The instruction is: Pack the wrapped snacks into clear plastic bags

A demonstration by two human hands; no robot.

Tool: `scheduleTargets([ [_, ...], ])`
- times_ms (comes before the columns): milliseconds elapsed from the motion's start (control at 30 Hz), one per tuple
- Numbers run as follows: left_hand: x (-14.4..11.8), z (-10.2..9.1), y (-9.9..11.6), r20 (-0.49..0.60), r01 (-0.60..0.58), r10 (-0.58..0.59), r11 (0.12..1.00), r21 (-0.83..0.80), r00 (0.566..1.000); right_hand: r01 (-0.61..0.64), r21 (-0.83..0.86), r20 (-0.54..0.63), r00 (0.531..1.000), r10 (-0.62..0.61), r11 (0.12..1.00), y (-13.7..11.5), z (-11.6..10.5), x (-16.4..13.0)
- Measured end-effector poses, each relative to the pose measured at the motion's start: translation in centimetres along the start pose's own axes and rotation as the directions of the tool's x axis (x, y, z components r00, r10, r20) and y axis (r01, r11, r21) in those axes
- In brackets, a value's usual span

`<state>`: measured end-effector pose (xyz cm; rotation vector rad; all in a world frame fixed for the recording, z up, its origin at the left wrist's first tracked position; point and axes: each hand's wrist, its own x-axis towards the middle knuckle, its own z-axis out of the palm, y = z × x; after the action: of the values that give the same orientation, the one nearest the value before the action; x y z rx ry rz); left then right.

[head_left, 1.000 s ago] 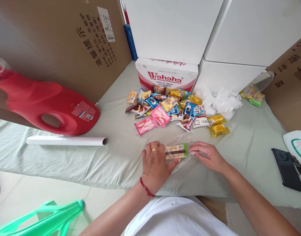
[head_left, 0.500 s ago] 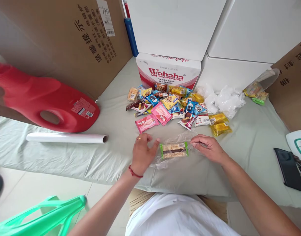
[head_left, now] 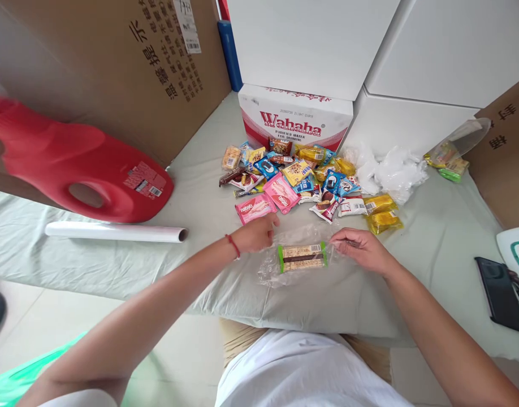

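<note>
A clear plastic bag (head_left: pixel 270 271) lies flat on the cloth in front of me. Within its outline rests a snack bar (head_left: pixel 302 258) in a green-ended wrapper, a dark band across its middle. My right hand (head_left: pixel 361 247) pinches the bag's right edge between thumb and fingertips. Just beyond the bag's upper left, my left hand (head_left: pixel 256 233) is palm down with bent fingers apart, nothing seen in them. It is nearest to a pink wafer packet (head_left: pixel 255 209), partly overlapping its lower edge in view. Another pink packet (head_left: pixel 282 193) lies behind.
Several wrapped snacks (head_left: pixel 297 171) are heaped before a Wahaha carton (head_left: pixel 295 121). White plastic bags (head_left: pixel 395 172) and yellow packets (head_left: pixel 383 222) lie right of them. A red jug (head_left: pixel 94 169) and white roll (head_left: pixel 115 232) are left; a phone (head_left: pixel 501 294) is at right.
My left hand has left the bag's left side and moved up and forward toward the pink packets. My right hand keeps its pinch on the bag. The view has shifted slightly.
</note>
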<state>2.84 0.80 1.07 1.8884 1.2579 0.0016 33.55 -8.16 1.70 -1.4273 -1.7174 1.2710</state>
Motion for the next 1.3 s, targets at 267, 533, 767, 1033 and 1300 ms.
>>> scheduleTargets([
  [267,-0.2,-2.6,-0.7,-0.415,0.062,-0.051,0.998,0.014,0.908,-0.294,0.133,-0.006,0.955,0.298,0.946,1.3,0.6,2.2],
  [533,-6.5,3.3,-0.2,-0.348,-0.397,0.389,0.917,0.051,0.853,-0.346,0.098,0.0,0.938,0.348,0.933,2.0,0.9,3.1],
  [767,-4.9,2.9,-0.9,0.024,-0.325,0.324,0.942,0.082,0.946,-0.368,0.082,0.018,0.93,0.368,0.926,2.3,0.6,2.3],
  [1033,-5.3,0.9,-3.2,-0.063,-0.335,0.336,0.87,-0.361,0.94,-0.353,0.08,-0.023,0.934,0.356,0.932,2.3,-0.2,2.1],
  [1300,-4.5,4.0,-4.1,-0.358,-0.009,-0.141,0.922,-0.387,0.923,-0.257,-0.099,-0.112,0.963,0.246,0.961,3.7,-1.9,2.6],
])
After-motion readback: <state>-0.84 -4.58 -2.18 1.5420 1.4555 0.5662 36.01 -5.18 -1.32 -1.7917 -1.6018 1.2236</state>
